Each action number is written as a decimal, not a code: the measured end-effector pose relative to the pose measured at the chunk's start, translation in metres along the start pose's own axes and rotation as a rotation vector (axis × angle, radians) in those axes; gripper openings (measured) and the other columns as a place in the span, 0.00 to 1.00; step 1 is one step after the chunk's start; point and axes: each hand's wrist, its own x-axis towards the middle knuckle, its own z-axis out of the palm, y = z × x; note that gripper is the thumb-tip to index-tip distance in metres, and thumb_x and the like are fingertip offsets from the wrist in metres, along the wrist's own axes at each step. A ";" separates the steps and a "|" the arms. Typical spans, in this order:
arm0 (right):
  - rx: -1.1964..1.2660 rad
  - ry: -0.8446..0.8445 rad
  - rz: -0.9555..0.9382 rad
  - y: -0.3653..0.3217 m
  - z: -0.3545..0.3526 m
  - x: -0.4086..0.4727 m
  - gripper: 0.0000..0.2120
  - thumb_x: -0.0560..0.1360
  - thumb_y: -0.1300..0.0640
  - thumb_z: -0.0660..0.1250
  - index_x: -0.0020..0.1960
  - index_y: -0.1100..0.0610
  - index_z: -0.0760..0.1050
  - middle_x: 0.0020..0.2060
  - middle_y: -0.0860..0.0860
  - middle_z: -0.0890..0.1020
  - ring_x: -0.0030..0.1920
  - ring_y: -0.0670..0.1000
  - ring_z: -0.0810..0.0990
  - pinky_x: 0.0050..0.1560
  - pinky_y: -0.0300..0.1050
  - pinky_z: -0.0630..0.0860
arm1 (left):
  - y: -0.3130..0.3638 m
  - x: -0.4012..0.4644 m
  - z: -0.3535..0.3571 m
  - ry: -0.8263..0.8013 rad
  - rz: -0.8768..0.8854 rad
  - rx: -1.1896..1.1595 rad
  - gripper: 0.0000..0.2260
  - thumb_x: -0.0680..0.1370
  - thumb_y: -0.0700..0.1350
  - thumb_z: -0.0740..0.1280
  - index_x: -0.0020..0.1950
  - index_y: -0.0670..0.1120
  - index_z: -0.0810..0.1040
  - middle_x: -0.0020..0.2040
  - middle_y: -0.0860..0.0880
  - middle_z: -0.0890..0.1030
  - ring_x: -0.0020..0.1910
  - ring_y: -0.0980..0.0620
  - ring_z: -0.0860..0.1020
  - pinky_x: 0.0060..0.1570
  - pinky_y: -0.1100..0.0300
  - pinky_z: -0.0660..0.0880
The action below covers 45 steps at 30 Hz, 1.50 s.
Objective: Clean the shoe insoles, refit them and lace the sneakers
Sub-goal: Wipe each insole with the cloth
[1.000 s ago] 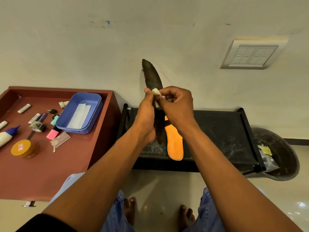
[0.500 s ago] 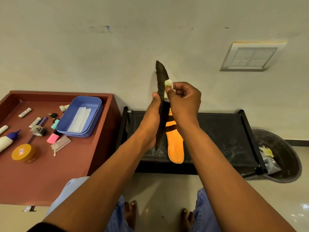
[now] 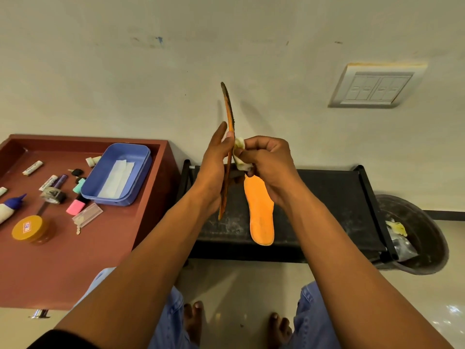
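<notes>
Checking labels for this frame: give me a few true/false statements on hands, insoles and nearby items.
1. The left hand holds an insole upright, edge-on to the camera. True.
2. The right hand is empty. False: it pinches a small whitish wipe against the held insole.
3. A second orange insole lies flat on the black rack. True.
4. The blue tray sits on the black rack. False: it sits on the red-brown table.
5. The dark bin stands to the right of the rack. True.
</notes>
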 end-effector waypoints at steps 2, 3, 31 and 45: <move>0.013 0.058 0.011 0.000 -0.002 0.002 0.03 0.74 0.65 0.73 0.46 0.61 0.85 0.40 0.57 0.85 0.37 0.53 0.82 0.33 0.46 0.76 | 0.003 0.001 -0.005 0.064 -0.073 -0.034 0.23 0.81 0.53 0.67 0.75 0.52 0.70 0.64 0.45 0.80 0.53 0.43 0.84 0.42 0.55 0.78; 0.033 0.109 0.024 0.001 -0.003 0.004 0.03 0.73 0.65 0.73 0.44 0.60 0.85 0.40 0.57 0.85 0.39 0.55 0.83 0.35 0.49 0.79 | 0.005 0.001 -0.007 0.089 -0.099 -0.049 0.22 0.79 0.51 0.69 0.72 0.49 0.73 0.63 0.44 0.80 0.58 0.41 0.81 0.44 0.53 0.78; -0.192 0.322 0.078 0.028 -0.021 0.022 0.07 0.73 0.59 0.76 0.41 0.48 0.81 0.41 0.46 0.84 0.45 0.50 0.83 0.47 0.54 0.84 | -0.052 0.063 -0.069 0.235 -0.254 1.073 0.09 0.75 0.38 0.69 0.54 0.47 0.78 0.50 0.43 0.80 0.45 0.42 0.83 0.45 0.46 0.85; -0.192 0.365 0.087 0.037 -0.025 0.029 0.11 0.73 0.58 0.76 0.38 0.45 0.79 0.42 0.45 0.84 0.47 0.50 0.84 0.50 0.56 0.84 | -0.097 0.060 -0.025 0.001 -0.192 1.346 0.25 0.76 0.45 0.70 0.73 0.47 0.72 0.64 0.46 0.79 0.65 0.42 0.76 0.61 0.49 0.77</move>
